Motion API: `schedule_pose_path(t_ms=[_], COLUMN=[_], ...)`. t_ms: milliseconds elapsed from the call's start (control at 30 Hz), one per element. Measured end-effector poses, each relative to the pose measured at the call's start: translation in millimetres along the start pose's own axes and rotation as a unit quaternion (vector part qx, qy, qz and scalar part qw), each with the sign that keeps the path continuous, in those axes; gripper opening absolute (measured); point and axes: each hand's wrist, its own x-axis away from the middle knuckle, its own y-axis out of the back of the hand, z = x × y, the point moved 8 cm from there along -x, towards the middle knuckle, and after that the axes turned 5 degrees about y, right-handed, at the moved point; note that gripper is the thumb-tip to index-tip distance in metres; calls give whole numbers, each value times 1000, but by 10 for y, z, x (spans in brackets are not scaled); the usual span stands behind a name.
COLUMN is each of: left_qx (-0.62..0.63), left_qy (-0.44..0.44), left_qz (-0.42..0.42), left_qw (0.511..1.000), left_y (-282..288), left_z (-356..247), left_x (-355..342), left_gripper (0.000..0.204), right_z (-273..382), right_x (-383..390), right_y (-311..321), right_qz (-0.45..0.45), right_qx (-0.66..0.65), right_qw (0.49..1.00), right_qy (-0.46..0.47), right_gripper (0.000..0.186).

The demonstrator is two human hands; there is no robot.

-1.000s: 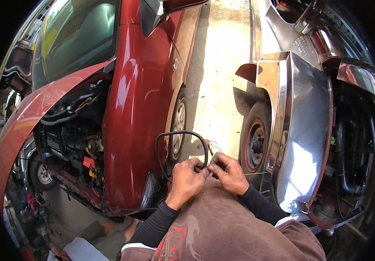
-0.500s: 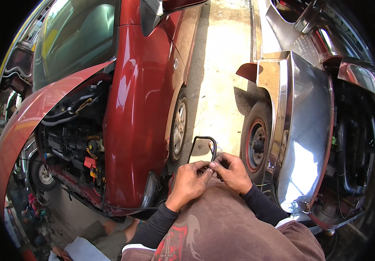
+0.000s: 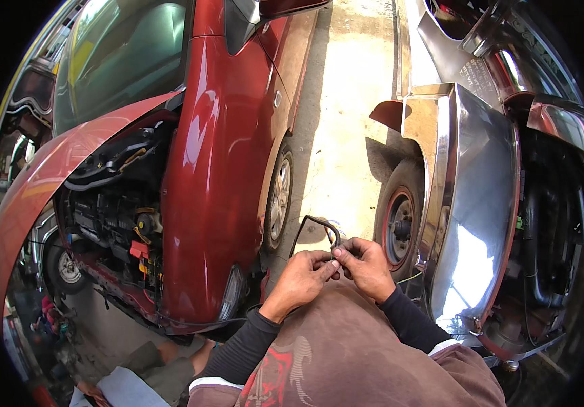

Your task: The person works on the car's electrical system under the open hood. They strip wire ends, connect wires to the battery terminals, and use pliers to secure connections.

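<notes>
In front of my chest, both hands are closed on a black corrugated wire sleeve (image 3: 337,239). It bends in a loop above my fingers, then drops on the left behind my left hand (image 3: 300,279), which pinches the lower part between thumb and fingers. Close on its right, my right hand (image 3: 368,268) grips the same sleeve, its thumb pressing against it. A few thin wires, bluish and pale, show beside the loop. The sleeve's lower end is hidden by my fingers.
At left stands a red car (image 3: 200,203) with its hood (image 3: 41,183) raised over the engine (image 3: 112,217). A silver-fendered vehicle (image 3: 485,169) with a dusty wheel (image 3: 399,227) is at right. Concrete floor (image 3: 343,129) runs between. Another person's leg (image 3: 170,353) shows at lower left.
My hands have shifted slightly right and down with the sleeve, and its loop has tilted and sunk. Thin wires beside it show more clearly. A yellow-green wire now shows right of my right hand.
</notes>
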Motion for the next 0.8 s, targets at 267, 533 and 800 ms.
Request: schedule_pose_path(t_ms=[267, 533, 800], left_qx=[-144, -185, -213], left_qy=[-57, -82, -114], left_qz=[-148, -105, -145], left_qw=[977, 974, 959], left_y=[61, 50, 72], left_z=[-107, -138, -111], left_x=[59, 107, 64], left_gripper=[24, 22, 23], right_z=[2, -171, -61], right_x=[86, 32, 146], right_y=[73, 45, 80], right_qz=[-4, -21, 17], right_qx=[214, 116, 240], right_qw=[972, 991, 969], right_qy=[101, 68, 51], right_gripper=[26, 21, 23])
